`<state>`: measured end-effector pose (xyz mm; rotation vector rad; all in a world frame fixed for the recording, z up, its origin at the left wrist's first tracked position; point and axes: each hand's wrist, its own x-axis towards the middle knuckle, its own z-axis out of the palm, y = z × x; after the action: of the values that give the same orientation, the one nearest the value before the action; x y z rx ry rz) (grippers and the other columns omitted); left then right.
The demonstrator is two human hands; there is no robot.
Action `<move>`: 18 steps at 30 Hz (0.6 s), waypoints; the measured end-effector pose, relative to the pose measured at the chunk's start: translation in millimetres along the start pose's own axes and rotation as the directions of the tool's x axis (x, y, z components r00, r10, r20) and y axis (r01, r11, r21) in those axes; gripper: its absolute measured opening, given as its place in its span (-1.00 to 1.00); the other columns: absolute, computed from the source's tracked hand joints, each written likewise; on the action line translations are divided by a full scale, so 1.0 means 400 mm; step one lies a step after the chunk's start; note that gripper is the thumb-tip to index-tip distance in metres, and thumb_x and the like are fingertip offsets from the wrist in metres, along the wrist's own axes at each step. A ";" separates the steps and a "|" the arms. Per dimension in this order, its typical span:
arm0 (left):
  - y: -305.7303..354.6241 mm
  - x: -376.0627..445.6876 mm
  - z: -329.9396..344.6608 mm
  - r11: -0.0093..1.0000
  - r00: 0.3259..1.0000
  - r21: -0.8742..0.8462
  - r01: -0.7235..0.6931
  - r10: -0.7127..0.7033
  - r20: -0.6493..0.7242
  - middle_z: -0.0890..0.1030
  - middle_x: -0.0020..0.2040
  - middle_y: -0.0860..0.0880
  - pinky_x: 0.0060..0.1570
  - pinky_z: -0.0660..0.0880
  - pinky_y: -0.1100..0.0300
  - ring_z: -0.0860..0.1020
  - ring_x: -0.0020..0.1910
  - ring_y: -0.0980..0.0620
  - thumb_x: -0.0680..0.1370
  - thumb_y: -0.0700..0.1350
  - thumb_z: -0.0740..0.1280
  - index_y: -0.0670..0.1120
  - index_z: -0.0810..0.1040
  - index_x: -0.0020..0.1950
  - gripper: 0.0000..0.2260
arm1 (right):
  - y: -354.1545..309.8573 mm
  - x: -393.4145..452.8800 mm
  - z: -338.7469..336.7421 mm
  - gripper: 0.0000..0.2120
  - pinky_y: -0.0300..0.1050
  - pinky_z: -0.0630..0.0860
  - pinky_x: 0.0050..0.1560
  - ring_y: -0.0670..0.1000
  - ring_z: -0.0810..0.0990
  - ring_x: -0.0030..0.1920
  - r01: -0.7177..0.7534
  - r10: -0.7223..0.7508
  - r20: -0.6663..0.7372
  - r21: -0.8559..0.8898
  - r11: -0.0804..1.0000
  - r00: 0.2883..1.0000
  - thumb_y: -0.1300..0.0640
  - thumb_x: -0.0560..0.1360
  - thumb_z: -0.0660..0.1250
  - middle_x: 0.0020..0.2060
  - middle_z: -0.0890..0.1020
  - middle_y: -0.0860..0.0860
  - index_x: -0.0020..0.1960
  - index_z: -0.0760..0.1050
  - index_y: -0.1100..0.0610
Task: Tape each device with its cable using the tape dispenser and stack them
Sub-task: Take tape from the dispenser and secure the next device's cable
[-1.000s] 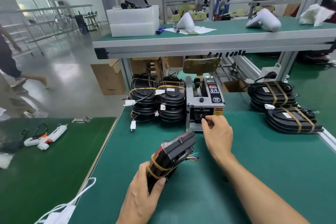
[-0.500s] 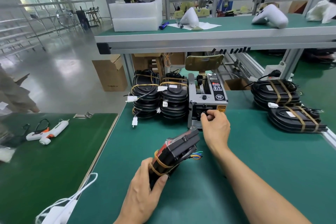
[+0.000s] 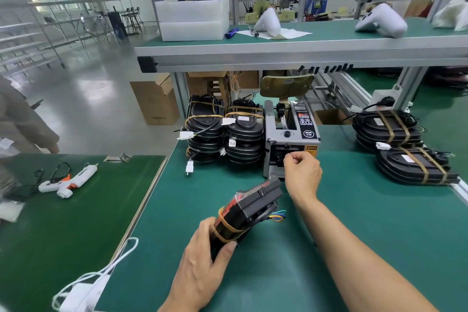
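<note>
The left hand (image 3: 202,258) grips a black device (image 3: 249,206) with its cable, tilted above the green counter (image 3: 354,215), thumb curled over its edge. The right hand (image 3: 302,175) reaches the tape dispenser (image 3: 291,139) mouth, fingers (image 3: 291,159) curled, seemingly pinching tape, though that is unclear. Taped devices stand stacked to the left (image 3: 225,132) and the right (image 3: 402,147) of the dispenser.

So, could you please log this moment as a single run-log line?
left hand: grips device, one tape band on | right hand: pinching at tape dispenser outlet | stacks: both sides
</note>
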<state>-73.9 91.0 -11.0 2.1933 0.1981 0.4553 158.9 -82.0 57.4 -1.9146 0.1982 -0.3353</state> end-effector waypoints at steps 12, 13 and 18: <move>-0.003 0.001 0.003 1.000 1.000 0.013 0.000 0.000 0.015 0.63 0.15 0.21 0.13 0.52 0.21 0.59 0.14 0.15 0.57 0.54 0.18 0.27 0.36 0.38 -0.48 | 0.049 -0.075 -0.105 -0.91 -0.17 0.34 -0.26 -0.07 0.38 -0.40 -0.292 0.194 0.267 0.403 0.868 0.944 0.20 0.57 0.43 -0.46 0.50 -0.08 -0.10 0.67 0.14; -0.005 0.001 0.003 1.000 1.000 0.013 -0.002 0.002 0.014 0.63 0.15 0.21 0.13 0.52 0.22 0.59 0.14 0.16 0.57 0.54 0.18 0.28 0.36 0.38 -0.49 | 0.045 -0.092 -0.127 -0.91 -0.16 0.29 -0.28 -0.07 0.35 -0.43 -0.324 0.188 0.323 0.444 0.836 0.928 0.21 0.58 0.43 -0.47 0.47 -0.07 -0.10 0.65 0.16; -0.006 0.000 0.004 1.000 1.000 0.020 -0.006 0.006 0.007 0.63 0.14 0.22 0.11 0.48 0.32 0.58 0.14 0.17 0.57 0.54 0.17 0.36 0.33 0.36 -0.55 | -0.034 -0.176 -0.230 -0.86 -0.20 0.32 -0.23 -0.06 0.32 -0.40 -0.359 0.066 0.463 0.581 0.730 0.884 0.23 0.59 0.41 -0.39 0.42 0.01 -0.15 0.63 0.11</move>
<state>-73.2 91.2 -13.6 2.2151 0.1927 0.4508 62.0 -137.6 90.9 -1.1933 0.0085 0.1668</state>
